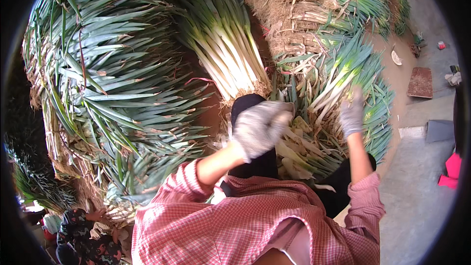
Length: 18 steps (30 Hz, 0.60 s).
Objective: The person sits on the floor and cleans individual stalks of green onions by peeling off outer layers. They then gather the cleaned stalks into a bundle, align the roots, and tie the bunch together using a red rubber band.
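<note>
My left hand [262, 129], in a grey-white knit glove, is blurred above my dark-trousered knee. Its fingers are curled, and whether anything is in them is unclear. My right hand [352, 115], gloved likewise and also blurred, is beside a few cleaned green onions [340, 81] with white stems and green leaves; I cannot tell whether it grips any. These onions lie on a heap of untrimmed ones. Beyond my left hand rests a large bunch of clean white-stemmed green onions [235, 55], roots toward me. Between my legs lie stripped leaves and peelings [305, 151].
A tall pile of green onions [121, 84] fills the left side. Rooty, soil-dusted bundles [305, 18] are stacked at upper right. A red-brown slab [420, 82] and a grey board [439, 130] lie on the concrete floor at right. Another person in patterned clothing [88, 239] is at lower left.
</note>
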Motion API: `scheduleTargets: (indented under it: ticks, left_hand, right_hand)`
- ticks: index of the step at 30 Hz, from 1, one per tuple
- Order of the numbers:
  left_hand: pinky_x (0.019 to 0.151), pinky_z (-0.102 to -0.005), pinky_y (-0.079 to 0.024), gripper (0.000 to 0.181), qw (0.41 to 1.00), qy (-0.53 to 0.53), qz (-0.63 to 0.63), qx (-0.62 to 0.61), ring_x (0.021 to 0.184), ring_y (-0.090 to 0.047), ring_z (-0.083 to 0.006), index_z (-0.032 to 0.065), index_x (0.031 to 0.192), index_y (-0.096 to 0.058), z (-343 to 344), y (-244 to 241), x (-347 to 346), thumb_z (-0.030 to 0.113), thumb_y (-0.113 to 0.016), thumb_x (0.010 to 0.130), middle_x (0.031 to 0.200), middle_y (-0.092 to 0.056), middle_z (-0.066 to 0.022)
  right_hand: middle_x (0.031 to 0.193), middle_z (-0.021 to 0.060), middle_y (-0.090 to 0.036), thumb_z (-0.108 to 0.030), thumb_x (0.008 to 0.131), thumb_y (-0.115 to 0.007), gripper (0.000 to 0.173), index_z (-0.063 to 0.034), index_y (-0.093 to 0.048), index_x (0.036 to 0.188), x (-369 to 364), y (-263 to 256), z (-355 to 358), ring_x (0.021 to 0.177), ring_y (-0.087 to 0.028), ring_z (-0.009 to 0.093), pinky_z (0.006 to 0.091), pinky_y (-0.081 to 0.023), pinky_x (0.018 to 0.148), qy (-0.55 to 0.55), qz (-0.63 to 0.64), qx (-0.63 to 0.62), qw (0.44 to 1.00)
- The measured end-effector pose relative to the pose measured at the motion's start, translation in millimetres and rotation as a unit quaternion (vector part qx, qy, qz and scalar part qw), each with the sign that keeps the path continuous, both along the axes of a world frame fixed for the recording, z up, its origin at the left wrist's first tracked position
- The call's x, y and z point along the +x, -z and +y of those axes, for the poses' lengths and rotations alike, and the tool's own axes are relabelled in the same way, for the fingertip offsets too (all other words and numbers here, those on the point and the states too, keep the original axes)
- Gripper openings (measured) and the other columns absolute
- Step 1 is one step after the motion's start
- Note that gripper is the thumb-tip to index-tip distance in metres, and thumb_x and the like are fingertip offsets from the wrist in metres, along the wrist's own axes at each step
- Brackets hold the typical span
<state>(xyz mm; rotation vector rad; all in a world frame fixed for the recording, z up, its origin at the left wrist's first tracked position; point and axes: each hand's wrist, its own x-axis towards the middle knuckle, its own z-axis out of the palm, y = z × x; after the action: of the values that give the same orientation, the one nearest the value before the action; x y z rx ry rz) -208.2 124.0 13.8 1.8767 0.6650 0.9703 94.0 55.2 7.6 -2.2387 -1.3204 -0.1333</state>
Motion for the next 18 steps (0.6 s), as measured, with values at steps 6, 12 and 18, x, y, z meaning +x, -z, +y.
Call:
scheduleTargets:
  ticks: [6, 12, 18]
  left_hand:
    - [0.078, -0.0279, -0.049, 0.023, 0.975, -0.081, 0.040, -0.201, 0.086, -0.061, -0.0143, -0.0002, 0.109, -0.061, 38.1, 38.2, -57.3, 0.015, -0.055, 0.094, 0.094, -0.065, -0.0095]
    - [0.076, -0.0327, -0.050, 0.025, 0.971, -0.127, 0.186, -0.077, 0.082, -0.065, -0.0249, 0.0037, 0.105, -0.064, 37.2, 39.5, -44.8, 0.024, -0.057, 0.092, 0.089, -0.067, -0.0152]
    - [0.074, -0.0391, -0.050, 0.034, 0.928, -0.208, 0.262, -0.165, 0.080, -0.064, -0.0309, 0.0041, 0.103, -0.064, 3.0, 59.1, -59.3, 0.035, -0.053, 0.093, 0.087, -0.067, -0.0152]
  right_hand:
    - [0.123, 0.0127, -0.055, -0.006, 0.089, -0.048, 0.036, 0.0015, -0.047, 0.125, -174.1, -170.1, -26.4, 0.111, -0.052, 0.018, 0.0312, -0.038, 0.101, -0.294, 0.350, 0.271, 0.847]
    - [0.114, 0.0110, -0.057, -0.008, 0.090, -0.049, 0.027, 0.0016, -0.051, 0.115, -206.8, -197.4, -55.3, 0.103, -0.054, 0.017, 0.0301, -0.040, 0.094, -0.447, 0.225, 0.250, 0.829]
    - [0.104, 0.0093, -0.059, -0.011, 0.091, -0.050, 0.020, 0.0018, -0.055, 0.105, -180.8, -200.6, -84.5, 0.095, -0.056, 0.015, 0.0290, -0.043, 0.086, -0.474, 0.158, 0.276, 0.821]
